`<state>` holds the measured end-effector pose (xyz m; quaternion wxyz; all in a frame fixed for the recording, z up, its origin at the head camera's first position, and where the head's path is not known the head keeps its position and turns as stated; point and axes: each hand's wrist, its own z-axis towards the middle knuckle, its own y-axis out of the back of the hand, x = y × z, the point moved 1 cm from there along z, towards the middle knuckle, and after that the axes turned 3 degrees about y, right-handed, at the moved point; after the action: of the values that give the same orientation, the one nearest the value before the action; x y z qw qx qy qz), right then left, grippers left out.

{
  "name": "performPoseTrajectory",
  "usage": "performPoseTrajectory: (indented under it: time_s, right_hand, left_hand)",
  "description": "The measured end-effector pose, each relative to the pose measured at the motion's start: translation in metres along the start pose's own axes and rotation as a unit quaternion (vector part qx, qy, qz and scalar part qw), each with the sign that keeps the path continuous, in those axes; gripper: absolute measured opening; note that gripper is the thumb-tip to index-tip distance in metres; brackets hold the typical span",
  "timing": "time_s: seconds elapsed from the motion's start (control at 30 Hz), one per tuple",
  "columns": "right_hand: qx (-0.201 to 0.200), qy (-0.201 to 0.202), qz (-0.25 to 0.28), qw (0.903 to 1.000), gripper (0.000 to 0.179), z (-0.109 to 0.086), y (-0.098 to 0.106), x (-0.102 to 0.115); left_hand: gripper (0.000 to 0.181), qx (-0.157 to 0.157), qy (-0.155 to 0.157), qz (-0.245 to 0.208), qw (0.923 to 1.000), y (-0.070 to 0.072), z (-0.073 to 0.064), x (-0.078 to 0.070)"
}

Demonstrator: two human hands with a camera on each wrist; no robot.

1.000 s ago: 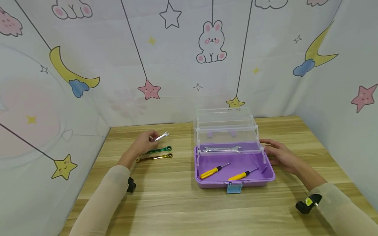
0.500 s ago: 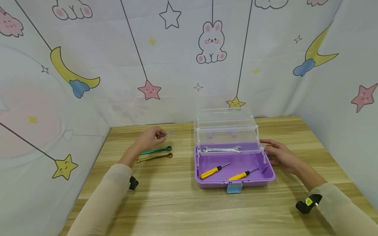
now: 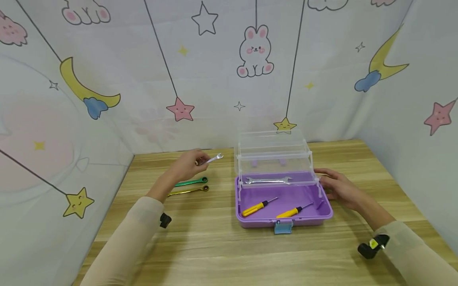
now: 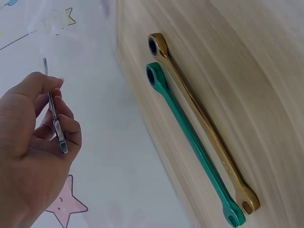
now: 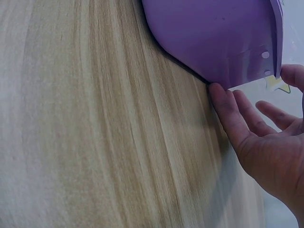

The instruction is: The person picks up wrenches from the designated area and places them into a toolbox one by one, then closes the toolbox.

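My left hand [image 3: 189, 165] pinches a small silver wrench [image 3: 216, 157], its open-ended head pointing right, above the back left of the table. In the left wrist view, thumb and fingers close around the wrench [image 4: 59, 130] near its middle. Below that hand lie a green ratchet wrench [image 3: 191, 182] and a gold ratchet wrench [image 3: 189, 191], side by side. My right hand [image 3: 340, 188] rests against the right side of a purple toolbox [image 3: 257, 224], fingers relaxed. From the right wrist, one fingertip meets the box's bottom corner and the thumb is at its rim.
The toolbox's clear lid [image 3: 273, 139] stands raised at the back, with white hinged tray arms across it. Inside lie a silver double-ended wrench [image 3: 268, 181] and two yellow screwdrivers [image 3: 255, 209]. A blue latch [image 3: 283, 227] hangs at the front. Printed cloth walls border the table [image 3: 222, 258].
My left hand has carried the silver wrench right and slightly back, away from the green and gold wrenches. The right hand and the toolbox have stayed where they were.
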<state>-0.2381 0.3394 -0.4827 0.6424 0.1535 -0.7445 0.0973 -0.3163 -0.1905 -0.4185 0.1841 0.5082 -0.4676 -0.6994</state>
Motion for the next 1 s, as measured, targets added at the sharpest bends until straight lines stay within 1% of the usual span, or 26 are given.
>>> performPoseTrajectory:
  time_s: [0.27, 0.37, 0.53, 0.77, 1.0]
  right_hand:
    - [-0.004, -0.003, -0.006, 1.0000, 0.061, 0.000, 0.001, -0.001]
    - [-0.004, -0.003, -0.005, 1.0000, 0.061, 0.000, 0.001, -0.002]
    - [-0.003, -0.003, -0.005, 1.0000, 0.061, 0.000, 0.001, -0.004]
    - [-0.001, -0.002, 0.000, 1.0000, 0.059, -0.001, 0.000, -0.004]
    - [-0.004, 0.002, 0.003, 1.0000, 0.054, -0.003, -0.001, -0.001]
  left_hand:
    - [0.020, -0.007, -0.035, 0.016, 0.9992, 0.002, 0.004, -0.017]
    - [0.020, -0.006, -0.051, 0.014, 0.9986, 0.002, 0.005, -0.023]
    - [0.019, -0.004, -0.068, 0.006, 0.9977, 0.004, 0.004, -0.036]
    - [0.017, 0.015, -0.070, -0.008, 0.9974, 0.004, 0.004, -0.053]
    - [0.016, 0.034, -0.077, -0.011, 0.9964, 0.002, 0.008, -0.066]
